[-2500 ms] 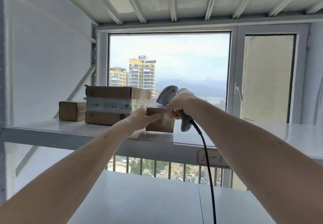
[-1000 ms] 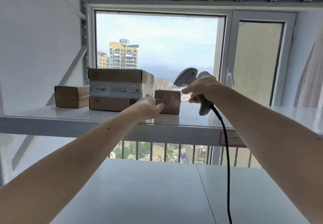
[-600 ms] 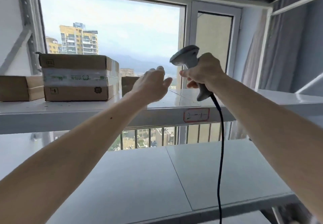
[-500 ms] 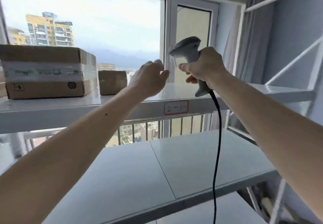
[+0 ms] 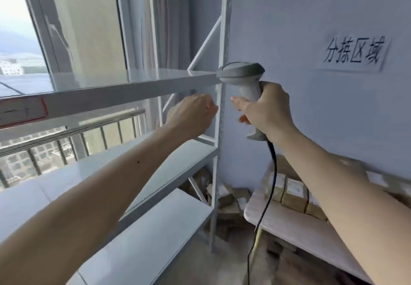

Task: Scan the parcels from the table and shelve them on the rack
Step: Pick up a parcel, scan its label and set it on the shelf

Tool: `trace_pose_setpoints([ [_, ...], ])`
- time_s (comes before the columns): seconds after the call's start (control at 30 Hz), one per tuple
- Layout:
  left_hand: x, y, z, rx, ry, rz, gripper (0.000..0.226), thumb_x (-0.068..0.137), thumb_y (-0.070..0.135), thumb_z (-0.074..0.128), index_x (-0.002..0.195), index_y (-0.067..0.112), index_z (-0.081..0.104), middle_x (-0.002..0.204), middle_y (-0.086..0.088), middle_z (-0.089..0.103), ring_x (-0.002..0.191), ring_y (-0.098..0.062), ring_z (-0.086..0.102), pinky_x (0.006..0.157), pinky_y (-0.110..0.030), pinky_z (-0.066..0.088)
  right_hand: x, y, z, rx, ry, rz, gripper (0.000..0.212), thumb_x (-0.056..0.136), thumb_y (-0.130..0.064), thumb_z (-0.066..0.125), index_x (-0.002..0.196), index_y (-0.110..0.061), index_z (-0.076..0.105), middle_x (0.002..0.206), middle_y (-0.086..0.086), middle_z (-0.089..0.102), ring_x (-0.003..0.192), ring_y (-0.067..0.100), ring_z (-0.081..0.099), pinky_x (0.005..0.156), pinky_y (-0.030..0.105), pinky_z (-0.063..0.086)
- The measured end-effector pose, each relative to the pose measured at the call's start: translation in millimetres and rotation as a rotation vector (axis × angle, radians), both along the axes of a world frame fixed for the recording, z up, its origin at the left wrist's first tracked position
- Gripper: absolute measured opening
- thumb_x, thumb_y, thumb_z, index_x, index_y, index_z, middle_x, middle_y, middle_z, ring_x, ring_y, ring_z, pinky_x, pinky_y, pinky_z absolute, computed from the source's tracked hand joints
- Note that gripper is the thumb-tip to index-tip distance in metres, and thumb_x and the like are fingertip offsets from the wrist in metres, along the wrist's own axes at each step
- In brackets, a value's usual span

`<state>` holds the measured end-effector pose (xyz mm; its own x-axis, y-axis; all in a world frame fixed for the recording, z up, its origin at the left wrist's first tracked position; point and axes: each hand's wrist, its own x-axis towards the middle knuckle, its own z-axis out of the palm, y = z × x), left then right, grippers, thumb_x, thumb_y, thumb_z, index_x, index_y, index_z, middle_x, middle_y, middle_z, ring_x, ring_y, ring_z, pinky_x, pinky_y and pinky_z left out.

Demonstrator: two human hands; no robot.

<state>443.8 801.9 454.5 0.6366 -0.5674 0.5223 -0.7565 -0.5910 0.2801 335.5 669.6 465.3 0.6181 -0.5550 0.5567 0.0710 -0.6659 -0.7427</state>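
My right hand (image 5: 265, 112) grips the handle of a grey corded barcode scanner (image 5: 243, 78), held up near the right end of the white rack (image 5: 138, 87). My left hand (image 5: 192, 116) hangs in the air just left of it, below the upper shelf, fingers loosely curled and holding nothing. Brown parcels (image 5: 293, 193) lie in a row on the white table (image 5: 295, 231) at the lower right, partly hidden by my right forearm. The parcels on the rack are out of view.
The rack's corner post (image 5: 220, 129) stands between my hands. Several cardboard boxes (image 5: 226, 198) lie on the floor behind the rack. A paper sign (image 5: 353, 53) hangs on the blue wall. The scanner cable (image 5: 264, 207) hangs down. A red-framed label (image 5: 22, 111) is on the shelf edge.
My view has swung right, away from the shelved parcels toward the wall and table. My left hand let go of the small parcel and came back empty; my right hand kept the scanner.
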Motion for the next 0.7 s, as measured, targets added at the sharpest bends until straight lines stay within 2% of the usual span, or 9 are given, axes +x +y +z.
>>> trace_pose_setpoints([
  [0.1,-22.4,-78.2,-28.5,0.041,0.056,-0.101,0.031,0.104,0.040,0.042,0.114,0.020,0.063,0.120,-0.002,0.066,0.108,-0.030,0.062,0.086,-0.040,0.052,-37.8,-64.1,-24.7,0.026,0.054,-0.098,0.022,0.087,-0.029,0.076,0.097,-0.010,0.068,0.082,0.000,0.073,0.049,0.010,0.069,0.056,0.029,0.061],
  [0.17,-40.7,-130.3,-46.0,0.059,0.079,-0.182,0.032,0.105,0.040,0.041,0.118,0.020,0.062,0.122,-0.002,0.065,0.110,-0.029,0.062,0.085,-0.038,0.051,-65.1,-107.6,-39.5,0.043,0.093,-0.169,0.020,0.087,-0.027,0.076,0.096,-0.012,0.066,0.080,-0.001,0.072,0.048,0.009,0.068,0.051,0.027,0.059],
  [0.27,-73.2,-206.8,-68.8,0.074,0.123,-0.310,0.032,0.105,0.036,0.041,0.118,0.017,0.063,0.119,-0.003,0.066,0.108,-0.027,0.062,0.082,-0.038,0.051,-109.9,-169.9,-58.7,0.076,0.134,-0.274,0.019,0.088,-0.029,0.075,0.097,-0.015,0.066,0.080,0.000,0.071,0.048,0.007,0.067,0.042,0.017,0.051],
  [0.37,-112.3,-276.4,-86.3,0.088,0.154,-0.413,0.031,0.105,0.034,0.042,0.118,0.015,0.063,0.118,-0.003,0.066,0.108,-0.025,0.061,0.080,-0.037,0.050,-156.0,-224.8,-74.0,0.086,0.176,-0.358,0.017,0.088,-0.028,0.073,0.094,-0.014,0.066,0.075,0.002,0.072,0.046,0.007,0.067,0.045,0.019,0.053],
  [0.5,-160.0,-354.3,-109.2,0.110,0.175,-0.502,0.030,0.104,0.033,0.041,0.113,0.014,0.063,0.114,-0.003,0.068,0.105,-0.026,0.062,0.080,-0.040,0.053,-215.7,-287.4,-89.9,0.117,0.194,-0.454,0.013,0.087,-0.025,0.073,0.091,-0.016,0.064,0.075,0.003,0.071,0.044,0.006,0.065,0.039,0.013,0.046],
  [0.63,-202.5,-417.7,-126.5,0.156,0.184,-0.573,0.032,0.104,0.031,0.039,0.113,0.012,0.064,0.111,-0.004,0.069,0.100,-0.028,0.063,0.080,-0.042,0.055,-270.8,-341.3,-99.7,0.134,0.224,-0.606,0.014,0.085,-0.026,0.073,0.088,-0.015,0.065,0.068,0.002,0.070,0.048,0.007,0.067,0.041,0.019,0.050],
  [0.7,-221.6,-445.8,-132.9,0.186,0.183,-0.618,0.032,0.105,0.031,0.039,0.114,0.014,0.064,0.110,-0.004,0.069,0.098,-0.028,0.065,0.079,-0.042,0.056,-297.0,-365.2,-103.4,0.159,0.200,-0.663,0.013,0.085,-0.023,0.072,0.087,-0.013,0.064,0.073,0.004,0.071,0.047,0.005,0.066,0.035,0.014,0.043],
])
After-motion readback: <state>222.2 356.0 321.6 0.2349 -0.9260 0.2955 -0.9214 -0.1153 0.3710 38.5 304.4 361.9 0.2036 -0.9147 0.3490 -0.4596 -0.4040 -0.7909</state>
